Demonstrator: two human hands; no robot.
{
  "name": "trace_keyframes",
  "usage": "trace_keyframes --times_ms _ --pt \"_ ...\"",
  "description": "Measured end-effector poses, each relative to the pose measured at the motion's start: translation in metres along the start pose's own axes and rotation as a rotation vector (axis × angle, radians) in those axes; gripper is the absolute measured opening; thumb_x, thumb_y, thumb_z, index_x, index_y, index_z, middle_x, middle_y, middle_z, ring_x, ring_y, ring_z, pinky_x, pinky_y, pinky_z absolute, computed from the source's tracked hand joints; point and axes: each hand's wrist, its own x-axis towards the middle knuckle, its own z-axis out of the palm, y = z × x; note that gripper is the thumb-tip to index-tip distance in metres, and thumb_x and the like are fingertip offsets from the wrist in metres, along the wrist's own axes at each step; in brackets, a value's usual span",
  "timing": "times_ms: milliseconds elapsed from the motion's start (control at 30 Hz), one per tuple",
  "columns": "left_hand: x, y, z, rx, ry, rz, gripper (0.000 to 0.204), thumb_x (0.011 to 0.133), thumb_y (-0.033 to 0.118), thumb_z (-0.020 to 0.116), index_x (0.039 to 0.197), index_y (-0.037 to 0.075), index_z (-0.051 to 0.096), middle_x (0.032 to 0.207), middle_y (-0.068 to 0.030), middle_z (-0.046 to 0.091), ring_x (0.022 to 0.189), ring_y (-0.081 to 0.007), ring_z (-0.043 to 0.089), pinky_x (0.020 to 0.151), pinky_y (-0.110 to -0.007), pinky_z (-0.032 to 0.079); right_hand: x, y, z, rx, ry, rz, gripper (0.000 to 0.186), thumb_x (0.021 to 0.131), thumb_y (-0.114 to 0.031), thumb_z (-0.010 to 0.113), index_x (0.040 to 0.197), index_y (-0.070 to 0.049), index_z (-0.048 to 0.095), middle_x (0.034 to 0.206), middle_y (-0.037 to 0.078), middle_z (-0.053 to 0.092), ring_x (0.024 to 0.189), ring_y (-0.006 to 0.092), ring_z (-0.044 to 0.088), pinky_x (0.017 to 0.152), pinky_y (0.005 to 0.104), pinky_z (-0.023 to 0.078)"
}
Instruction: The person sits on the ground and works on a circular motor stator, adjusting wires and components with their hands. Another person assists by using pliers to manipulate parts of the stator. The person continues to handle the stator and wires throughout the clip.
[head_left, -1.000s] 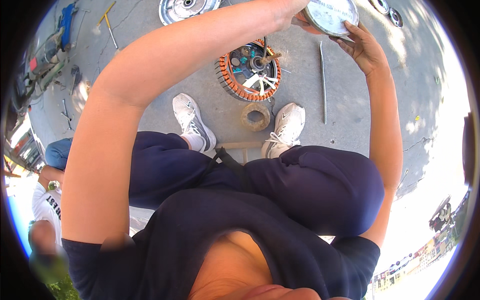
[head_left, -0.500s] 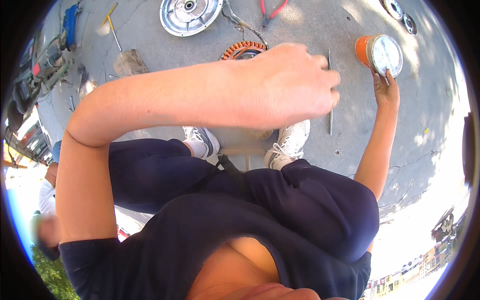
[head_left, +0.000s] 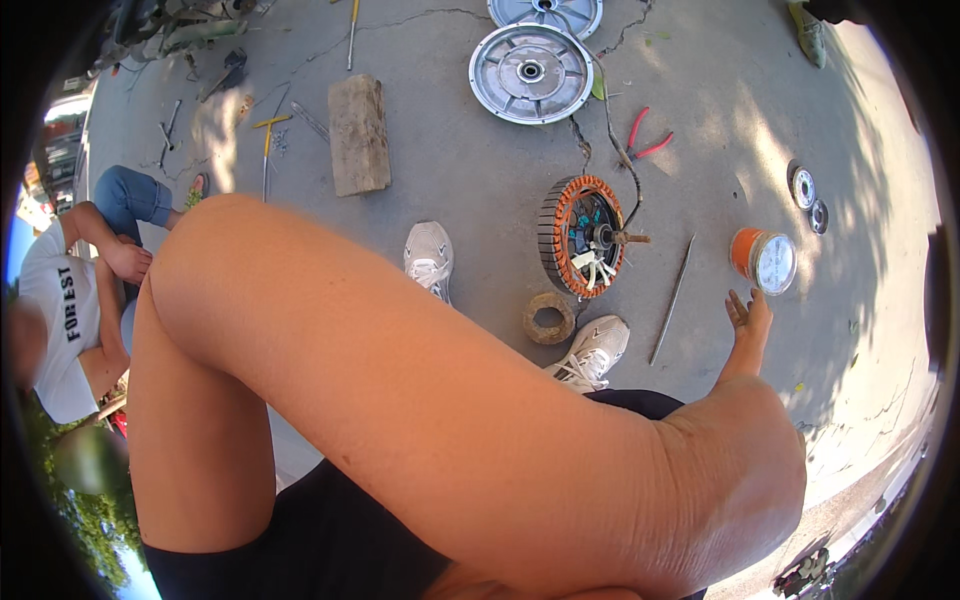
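Observation:
My left arm crosses the whole view, and my left hand (head_left: 735, 470) is bent over near the lower right, its back toward me and its fingers hidden. Beyond it, my right hand (head_left: 748, 320) reaches out with fingers apart, just below an orange tub (head_left: 748, 248) with a pale round lid. The tub rests on the ground. To the left of it lies a thin metal rod (head_left: 672, 300). A motor stator (head_left: 548, 238) with orange copper windings, a shaft and pale ties stands near my right shoe, beside a brown ring (head_left: 548, 318).
Two round metal covers, the nearer one (head_left: 530, 72) bare-faced, lie at the far middle near red-handled pliers (head_left: 640, 140). A wooden block (head_left: 357, 135) and a yellow T-handle tool (head_left: 268, 150) lie left. Small metal discs (head_left: 803, 188) lie far right. Another person (head_left: 75, 300) sits at left.
My right hand has let go of the tub, which is on the ground. My left hand has swung right and nearer to me. The view has shifted, uncovering the stator and the brown ring.

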Motion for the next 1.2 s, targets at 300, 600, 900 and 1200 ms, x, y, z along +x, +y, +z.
trace_keyframes --times_ms 300,600,900,1200 --pt "-0.059 0.05 -0.011 0.291 0.214 -0.088 0.031 0.072 0.021 0.067 0.097 0.003 0.069 0.092 -0.0123 0.065 0.081 -0.0214 0.063 0.061 -0.03 0.049 -0.024 0.045 0.045 -0.038 -0.207 -0.171 0.073 0.092 -0.007 0.05 0.154 -0.007 0.012 0.143 0.022 0.043 0.112 0.0346 0.06 0.081 0.0455 0.058" --pt "-0.157 0.009 -0.047 0.451 -0.361 -0.558 0.046 0.074 0.021 0.07 0.116 0.005 0.062 0.1 -0.0109 0.062 0.092 -0.0252 0.062 0.075 -0.035 0.05 0.046 0.178 -0.003 -1.112 0.31 -0.69 0.075 0.082 -0.008 0.051 0.151 -0.003 0.023 0.149 0.021 0.04 0.131 0.0415 0.044 0.11 0.0469 0.036" --pt "-0.173 -0.03 -0.072 0.353 -0.324 -0.676 0.053 0.074 0.023 0.074 0.122 0.007 0.058 0.112 -0.011 0.061 0.103 -0.0292 0.06 0.085 -0.038 0.048 0.035 0.198 -0.021 -0.976 0.204 -0.66 0.076 0.081 -0.008 0.05 0.152 -0.005 0.023 0.148 0.02 0.042 0.125 0.0426 0.049 0.105 0.0459 0.04" --pt "-0.165 -0.033 -0.077 0.278 -0.383 -0.612 0.059 0.074 0.027 0.075 0.127 0.009 0.057 0.116 -0.0098 0.061 0.103 -0.0287 0.06 0.085 -0.039 0.048 0.028 0.198 -0.025 -0.952 0.125 -0.658 0.077 0.081 -0.007 0.049 0.153 -0.008 0.022 0.147 0.02 0.043 0.119 0.0436 0.054 0.1 0.0448 0.045"
